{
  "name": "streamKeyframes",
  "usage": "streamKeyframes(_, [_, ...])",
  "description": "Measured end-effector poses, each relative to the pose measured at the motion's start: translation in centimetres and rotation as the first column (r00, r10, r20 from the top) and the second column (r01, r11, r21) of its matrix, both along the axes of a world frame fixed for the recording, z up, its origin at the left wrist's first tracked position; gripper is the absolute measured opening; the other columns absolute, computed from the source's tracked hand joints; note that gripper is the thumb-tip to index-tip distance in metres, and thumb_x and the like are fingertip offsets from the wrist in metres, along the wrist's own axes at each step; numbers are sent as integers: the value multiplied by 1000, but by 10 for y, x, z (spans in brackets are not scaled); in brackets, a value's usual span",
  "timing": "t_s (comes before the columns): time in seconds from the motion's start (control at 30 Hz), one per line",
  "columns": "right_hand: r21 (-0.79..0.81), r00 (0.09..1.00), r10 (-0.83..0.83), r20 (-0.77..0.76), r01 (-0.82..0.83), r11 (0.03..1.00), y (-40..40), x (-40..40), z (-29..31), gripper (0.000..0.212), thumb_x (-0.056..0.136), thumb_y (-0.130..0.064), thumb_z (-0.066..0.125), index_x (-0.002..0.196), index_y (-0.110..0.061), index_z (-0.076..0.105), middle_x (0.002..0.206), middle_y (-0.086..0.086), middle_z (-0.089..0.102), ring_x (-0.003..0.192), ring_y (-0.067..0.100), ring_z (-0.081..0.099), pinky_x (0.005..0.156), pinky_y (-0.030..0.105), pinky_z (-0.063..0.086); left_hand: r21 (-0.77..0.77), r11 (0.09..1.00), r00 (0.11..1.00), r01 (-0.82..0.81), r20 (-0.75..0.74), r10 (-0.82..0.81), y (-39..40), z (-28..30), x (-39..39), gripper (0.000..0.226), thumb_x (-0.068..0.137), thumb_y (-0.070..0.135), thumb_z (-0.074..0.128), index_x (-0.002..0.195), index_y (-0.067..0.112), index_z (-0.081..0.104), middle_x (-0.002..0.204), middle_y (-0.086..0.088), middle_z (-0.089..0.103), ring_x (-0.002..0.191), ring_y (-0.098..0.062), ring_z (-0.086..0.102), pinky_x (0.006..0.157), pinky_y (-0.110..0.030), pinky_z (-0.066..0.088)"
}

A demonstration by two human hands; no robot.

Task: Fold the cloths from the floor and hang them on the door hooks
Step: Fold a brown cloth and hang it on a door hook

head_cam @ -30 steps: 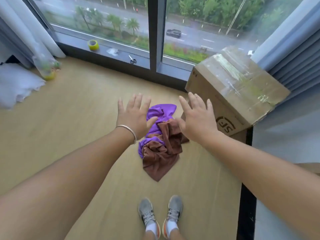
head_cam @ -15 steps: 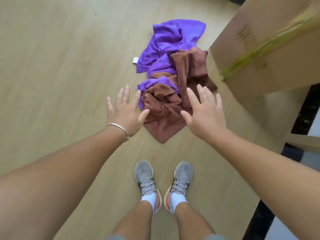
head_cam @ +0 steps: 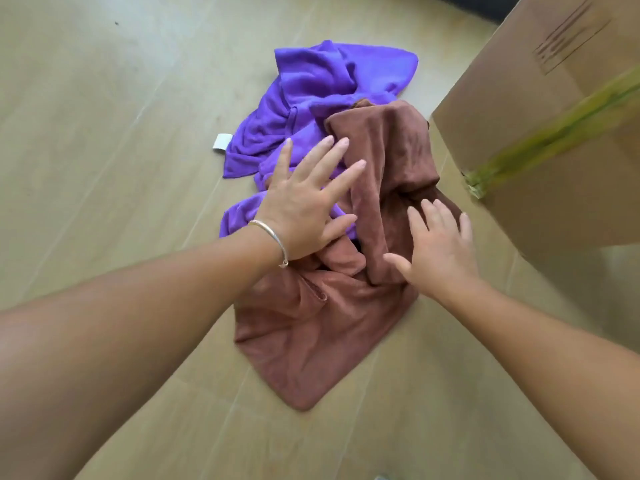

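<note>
I'm seeing left hand (head_cam: 304,216) and right hand (head_cam: 438,251) both spread flat, grasping nothing, hovering over brown cloth (head_cam: 322,327) tangled with purple cloth (head_cam: 332,84) on the floor (head_cam: 104,133) beside box (head_cam: 540,126); folding, hanging all remaining.

Floor (head_cam: 104,140): I see pale wood planks | on it: purple cloth (head_cam: 332,84) and brown cloth (head_cam: 318,330) crumpled, tangled together | cardboard box (head_cam: 540,133) just beside them, right.
</note>
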State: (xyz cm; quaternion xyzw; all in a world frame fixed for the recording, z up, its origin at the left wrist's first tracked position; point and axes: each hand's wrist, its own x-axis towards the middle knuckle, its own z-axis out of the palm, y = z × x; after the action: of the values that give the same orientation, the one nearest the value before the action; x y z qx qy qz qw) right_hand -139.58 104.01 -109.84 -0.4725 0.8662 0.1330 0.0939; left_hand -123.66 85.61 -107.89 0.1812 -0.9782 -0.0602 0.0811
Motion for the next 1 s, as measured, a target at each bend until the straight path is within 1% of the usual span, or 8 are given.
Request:
streamKeyframes(0.17, [176,996,69,-61,-57,983,37,-35,-31,101,72,-82,48,150,-23,23,160,7,15,147,24,1,117,54,4,-195,943,954,271,186,-236,10,-24,-72,73,78,70,53,140,32,45,160,-10,14,147,-32,2,111,-67,-1])
streamKeyframes(0.37, [190,998,57,-1,-56,980,47,-31,-38,85,73,-71,61,139,-21,42,156,8,23,147,25,2,116,52,4,-201,828,826,523,359,-434,51,-49,-60,75,74,83,36,112,27,70,151,-4,37,147,-31,0,109,-69,-8])
streamKeyframes(0.43, [182,997,81,9,-81,980,44,-27,-39,80,73,-65,65,136,-19,46,155,8,26,147,26,3,116,53,4,-185,805,781,564,436,-447,60,-50,-55,71,74,79,44,108,23,72,148,-5,41,147,-32,0,107,-69,-12])
streamKeyframes(0.5, [168,993,119,10,-119,979,37,-24,-40,78,72,-62,68,132,-17,49,153,9,28,147,27,5,116,53,3,-158,805,764,572,458,-454,64,-51,-55,45,85,57,50,111,25,70,146,-4,43,147,-32,0,105,-70,-17])
streamKeyframes(0.6, [141,989,145,27,-147,979,24,-21,-38,78,70,-61,70,131,-17,50,153,9,29,147,27,6,116,52,3,-120,855,813,504,401,-423,62,-43,-59,33,93,29,41,106,28,71,131,5,52,147,-28,9,105,-68,-18])
streamKeyframes(0.77, [-49,993,41,114,-36,998,4,-22,8,40,81,-49,60,116,-31,64,144,2,42,144,22,16,117,45,8,-8,955,948,298,124,-294,48,11,-61,27,80,33,55,97,26,75,126,6,61,138,-23,35,110,-68,5])
streamKeyframes(0.87, [-258,985,-20,169,63,964,-3,-20,61,24,82,-29,59,101,-26,74,122,-1,60,133,23,36,114,41,20,64,991,992,118,-46,-116,39,61,-57,20,74,35,62,79,24,77,123,5,65,129,-24,47,107,-68,20])
streamKeyframes(1.0, [-467,986,16,167,65,882,-20,-8,155,13,73,-22,67,81,-17,76,95,2,68,111,28,55,104,47,35,124,990,990,-68,-113,82,22,141,-39,27,72,34,58,83,18,76,119,2,67,125,-25,51,106,-64,26])
